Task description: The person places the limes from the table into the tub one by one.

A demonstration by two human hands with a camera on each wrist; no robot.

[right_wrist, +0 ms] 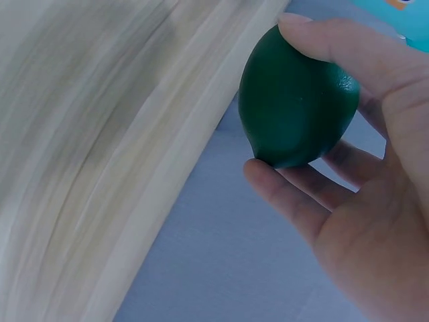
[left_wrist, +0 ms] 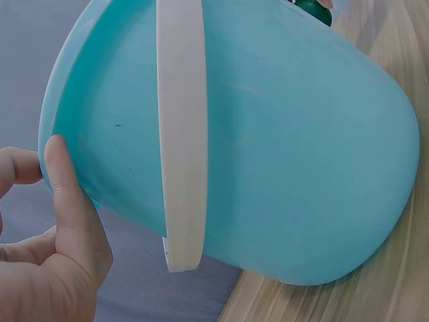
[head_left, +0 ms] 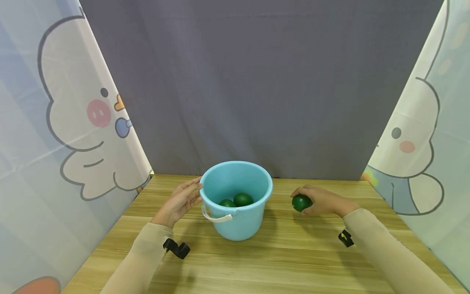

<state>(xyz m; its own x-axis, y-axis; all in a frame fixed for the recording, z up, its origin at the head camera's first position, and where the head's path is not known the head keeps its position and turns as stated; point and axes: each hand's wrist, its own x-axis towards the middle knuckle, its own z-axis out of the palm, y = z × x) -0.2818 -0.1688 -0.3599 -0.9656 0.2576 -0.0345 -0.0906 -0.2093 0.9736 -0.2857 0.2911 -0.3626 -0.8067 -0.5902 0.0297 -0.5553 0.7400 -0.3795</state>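
Observation:
A light blue bucket (head_left: pixel 235 222) with a white handle (head_left: pixel 216 219) stands upright on the wooden table. Inside it lie green limes (head_left: pixel 243 199), two of them visible. My left hand (head_left: pixel 182 201) is at the bucket's left rim; in the left wrist view its thumb (left_wrist: pixel 64 178) lies against the wall just under the lip, with a fingertip at the rim's edge. Right of the bucket, my right hand (head_left: pixel 323 201) grips a dark green, glossy lime (right_wrist: pixel 298 100) between thumb and fingers. The lime is over the table, apart from the bucket.
The wooden table (head_left: pixel 235 269) runs back to a grey cloth (head_left: pixel 257 90). Cartoon-printed sheets (head_left: pixel 33 171) hang at both sides. A black wrist mount (head_left: pixel 177 248) sits on the left sleeve, another (head_left: pixel 346 238) on the right.

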